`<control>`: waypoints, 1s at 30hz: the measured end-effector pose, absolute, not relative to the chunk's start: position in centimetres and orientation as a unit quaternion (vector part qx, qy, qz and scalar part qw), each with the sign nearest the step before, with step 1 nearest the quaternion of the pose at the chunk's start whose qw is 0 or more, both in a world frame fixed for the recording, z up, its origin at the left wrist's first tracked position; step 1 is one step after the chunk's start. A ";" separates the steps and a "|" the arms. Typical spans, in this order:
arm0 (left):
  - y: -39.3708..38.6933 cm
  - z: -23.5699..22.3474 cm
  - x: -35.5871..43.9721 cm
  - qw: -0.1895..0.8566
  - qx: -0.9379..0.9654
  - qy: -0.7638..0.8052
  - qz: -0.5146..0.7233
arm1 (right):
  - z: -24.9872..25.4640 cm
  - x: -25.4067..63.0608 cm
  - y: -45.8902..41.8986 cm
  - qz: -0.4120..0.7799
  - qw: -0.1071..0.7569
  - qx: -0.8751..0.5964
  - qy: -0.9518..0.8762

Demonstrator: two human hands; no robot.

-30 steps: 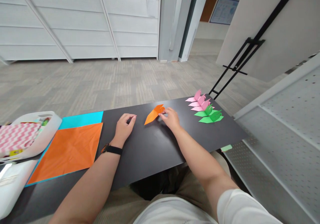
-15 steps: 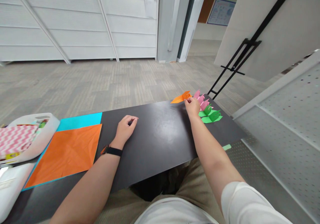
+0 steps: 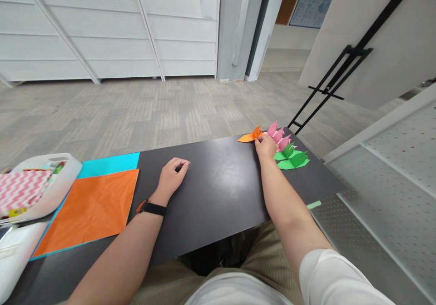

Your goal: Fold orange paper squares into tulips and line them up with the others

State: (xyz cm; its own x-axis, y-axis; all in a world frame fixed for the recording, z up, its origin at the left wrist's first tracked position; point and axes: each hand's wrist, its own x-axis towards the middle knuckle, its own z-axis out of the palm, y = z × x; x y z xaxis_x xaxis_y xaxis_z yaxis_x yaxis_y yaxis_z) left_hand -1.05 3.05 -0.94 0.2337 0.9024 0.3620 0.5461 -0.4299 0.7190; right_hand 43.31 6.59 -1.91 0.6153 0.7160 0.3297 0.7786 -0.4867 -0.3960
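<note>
At the far right part of the dark table [image 3: 218, 191], my right hand [image 3: 266, 148] pinches an orange origami figure [image 3: 250, 137] with a long pointed end facing left. The fingers cover part of it. Close beside this hand stand pink origami figures [image 3: 277, 134] in a row, partly behind the fingers. Green origami figures [image 3: 294, 159] lie just in front of them. My left hand [image 3: 172, 177] rests on the table near the middle. Its fingers are curled with the thumb and index tips together, and nothing shows between them.
Left of my left hand lies an orange paper sheet [image 3: 91, 209] over a blue sheet [image 3: 112, 163]. A white basket [image 3: 70, 177] holding patterned paper and a white object [image 3: 20, 255] sit at the left edge. A perforated panel [image 3: 398, 173] stands at the right.
The view has shifted slightly, so the things at the right appear farther right. My right hand keeps its pinch on the orange origami figure, whose top looks more upright. My left hand stays put.
</note>
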 end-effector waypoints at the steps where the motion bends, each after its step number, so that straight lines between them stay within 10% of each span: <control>1: 3.0 -0.9 -1.1 0.230 0.752 0.481 0.388 | -1.9 43.4 6.6 -0.057 0.257 -0.861 -0.436; 30: 3.1 -0.9 -1.0 0.253 0.753 0.478 0.375 | -2.0 44.1 7.2 -0.046 0.205 -0.877 -0.433</control>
